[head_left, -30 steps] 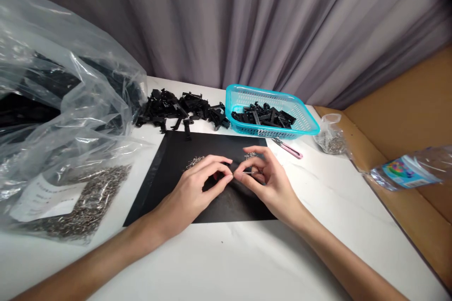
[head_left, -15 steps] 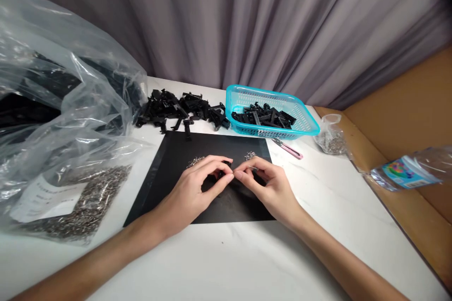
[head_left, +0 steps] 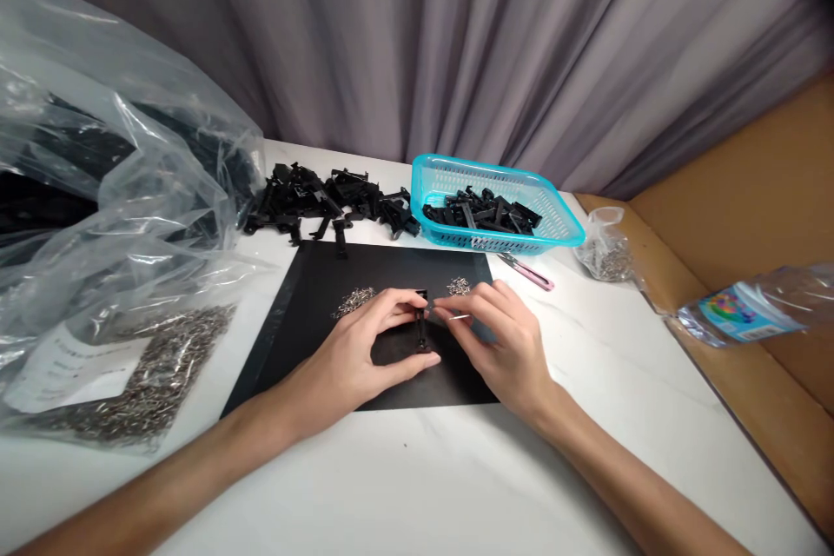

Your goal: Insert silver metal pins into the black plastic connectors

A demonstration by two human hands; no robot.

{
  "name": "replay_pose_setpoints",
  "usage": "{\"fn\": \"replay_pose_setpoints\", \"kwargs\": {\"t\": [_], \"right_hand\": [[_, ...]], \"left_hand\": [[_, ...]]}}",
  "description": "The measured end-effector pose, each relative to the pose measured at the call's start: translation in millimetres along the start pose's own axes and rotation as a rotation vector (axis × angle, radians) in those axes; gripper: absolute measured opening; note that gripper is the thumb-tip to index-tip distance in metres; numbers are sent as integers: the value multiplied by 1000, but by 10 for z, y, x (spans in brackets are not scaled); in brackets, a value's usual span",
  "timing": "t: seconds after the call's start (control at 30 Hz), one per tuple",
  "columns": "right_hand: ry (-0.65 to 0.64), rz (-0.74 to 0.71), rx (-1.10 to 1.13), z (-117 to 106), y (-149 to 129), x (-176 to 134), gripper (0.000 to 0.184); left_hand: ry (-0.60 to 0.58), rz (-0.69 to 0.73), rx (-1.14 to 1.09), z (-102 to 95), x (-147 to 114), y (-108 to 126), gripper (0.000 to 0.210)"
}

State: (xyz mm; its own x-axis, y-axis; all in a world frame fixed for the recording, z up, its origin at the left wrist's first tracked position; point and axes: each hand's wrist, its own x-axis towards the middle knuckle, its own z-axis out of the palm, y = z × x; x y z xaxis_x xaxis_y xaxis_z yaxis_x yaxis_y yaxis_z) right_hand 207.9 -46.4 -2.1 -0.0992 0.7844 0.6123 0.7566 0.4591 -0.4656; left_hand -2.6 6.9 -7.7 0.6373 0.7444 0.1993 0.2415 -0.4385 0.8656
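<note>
Over the black mat (head_left: 300,339), my left hand (head_left: 358,347) grips a slim black plastic part (head_left: 421,330) by its two ends, thumb below and fingers above. My right hand (head_left: 508,334) is closed just to the right of it, with a small gap between. A thin, shiny metal pin-like piece (head_left: 460,316) lies across its pinched fingers. Behind my left hand sits a heap of small metal pieces (head_left: 354,301). Another small heap of shiny metal bits (head_left: 459,286) lies beyond my right fingertips.
Loose black plastic parts (head_left: 306,195) are piled behind the mat. More lie in a blue basket (head_left: 501,240). A pink-handled cutter (head_left: 527,271) rests before it. Clear bags (head_left: 162,373) of metal pieces stand left; a smaller bag (head_left: 605,248) and a bottle (head_left: 749,313) are right.
The black plastic part has turned so its length now shows between my left thumb and fingers. My fingertips, touching before, have come apart. The view has shifted slightly.
</note>
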Motion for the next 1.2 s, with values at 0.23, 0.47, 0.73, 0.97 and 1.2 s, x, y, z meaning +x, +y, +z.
{"fn": "replay_pose_setpoints", "kwargs": {"t": [0.23, 0.47, 0.73, 0.97, 1.2], "right_hand": [[2, -74, -102, 20, 71, -23, 18], [-54, -59, -59, 18, 97, -19, 22], [-14, -89, -106, 44, 73, -18, 21], [-18, -78, -88, 53, 31, 7, 18], [-35, -85, -77, 82, 34, 8, 16]], "left_hand": [[1, 8, -12, 4, 7, 3, 49], [-55, -14, -29, 3, 7, -11, 44], [-42, -68, 61, -1, 6, -22, 85], [-34, -21, 258, 11, 3, -54, 71], [-38, -38, 270, 29, 1, -58, 70]]}}
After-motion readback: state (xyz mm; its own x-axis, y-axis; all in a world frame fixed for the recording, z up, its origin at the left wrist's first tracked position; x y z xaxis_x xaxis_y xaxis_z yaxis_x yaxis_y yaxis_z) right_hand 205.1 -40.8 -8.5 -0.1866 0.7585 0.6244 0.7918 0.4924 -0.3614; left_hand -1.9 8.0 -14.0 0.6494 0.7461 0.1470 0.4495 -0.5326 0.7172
